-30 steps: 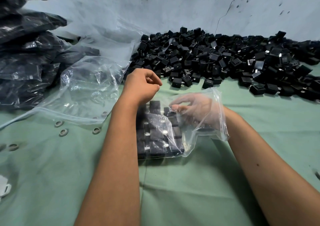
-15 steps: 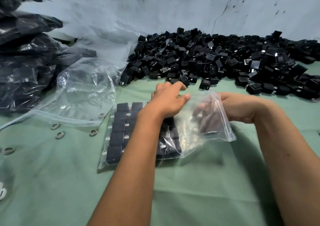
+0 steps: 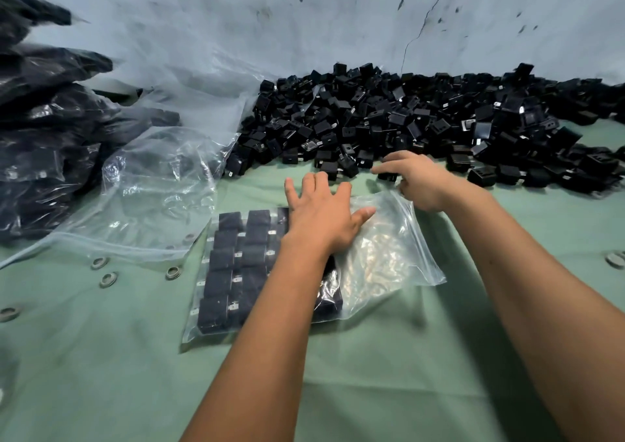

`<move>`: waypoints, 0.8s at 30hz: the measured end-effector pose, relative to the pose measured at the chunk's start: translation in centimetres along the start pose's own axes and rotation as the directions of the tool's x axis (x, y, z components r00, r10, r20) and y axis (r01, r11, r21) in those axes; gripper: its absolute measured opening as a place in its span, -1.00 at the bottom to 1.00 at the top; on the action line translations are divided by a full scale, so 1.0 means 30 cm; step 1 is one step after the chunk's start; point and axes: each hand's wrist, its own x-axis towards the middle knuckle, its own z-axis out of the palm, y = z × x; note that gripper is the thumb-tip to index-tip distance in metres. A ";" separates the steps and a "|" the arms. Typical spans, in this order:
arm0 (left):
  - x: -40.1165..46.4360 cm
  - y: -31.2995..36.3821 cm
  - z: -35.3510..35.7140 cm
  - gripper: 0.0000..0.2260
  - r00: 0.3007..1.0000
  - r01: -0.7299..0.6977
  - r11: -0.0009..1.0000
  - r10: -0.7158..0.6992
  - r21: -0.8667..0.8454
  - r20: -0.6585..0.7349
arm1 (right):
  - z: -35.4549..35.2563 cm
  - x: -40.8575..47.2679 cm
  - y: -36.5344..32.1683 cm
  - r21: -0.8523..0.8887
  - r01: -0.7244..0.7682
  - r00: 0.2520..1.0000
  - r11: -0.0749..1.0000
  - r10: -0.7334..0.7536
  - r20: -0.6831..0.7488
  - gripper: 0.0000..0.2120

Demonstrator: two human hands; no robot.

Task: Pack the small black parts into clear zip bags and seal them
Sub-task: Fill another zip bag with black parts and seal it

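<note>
A clear plastic zip bag point(image 3: 389, 255) lies flat on the desk point(image 3: 101, 357), which is covered with a pale green cloth. In the left part of this bag, small black box-shaped parts point(image 3: 230, 265) stand in neat rows, some showing a small metal tab; the right part of the bag holds nothing and is crumpled and shiny. The left hand point(image 3: 321, 218) rests on top of the bag with its fingers point(image 3: 291, 191) straight and spread, pressing on the packed rows, and it grips nothing. The right hand point(image 3: 419, 181) is beyond the far right corner of the bag, at the near edge of a big loose heap of the same black parts point(image 3: 422, 117) along the wall; its fingers are curled on one black part point(image 3: 385, 174) of the heap. To the left of the bag lies a larger, crumpled clear plastic bag point(image 3: 159, 184), open, and I cannot tell what is in it. Further left, filled clear bags of dark parts point(image 3: 44, 144) are stacked in a pile. Several small grey metal rings point(image 3: 108, 279) lie on the cloth near the left edge.
</note>
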 end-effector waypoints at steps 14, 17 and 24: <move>0.008 0.070 -0.006 -0.56 0.927 -0.370 0.833 0.304 -0.412 -0.218 | -0.058 -0.174 0.044 0.387 -0.359 0.933 0.849 0.326 0.151 -0.87; 0.013 0.035 -0.037 -0.76 0.913 -0.397 0.803 0.296 -0.444 -0.281 | -0.129 -0.216 0.013 0.450 -0.335 0.934 0.828 0.228 0.277 -0.84; 0.014 -0.017 -0.102 -0.83 0.903 -0.395 0.730 0.199 -0.558 -0.380 | -0.174 -0.264 -0.064 0.624 -0.166 0.920 0.764 -0.107 0.376 -0.83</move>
